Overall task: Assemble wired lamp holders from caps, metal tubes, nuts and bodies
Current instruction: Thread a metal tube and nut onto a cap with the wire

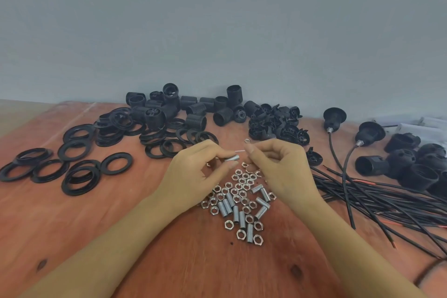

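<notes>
Head view: the left hand (193, 167) pinched a short threaded silver metal tube (232, 158) level at centre. This was probably so the right hand (275, 164), pinching a thin pale wire end (240, 151) just above it, could thread it. Loose silver hex nuts (238, 186) lay at six o'clock.

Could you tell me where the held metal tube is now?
Head view, centre: the left hand pinches the metal tube over the far end of the pile of nuts, beside the wire held by the right hand.
</notes>
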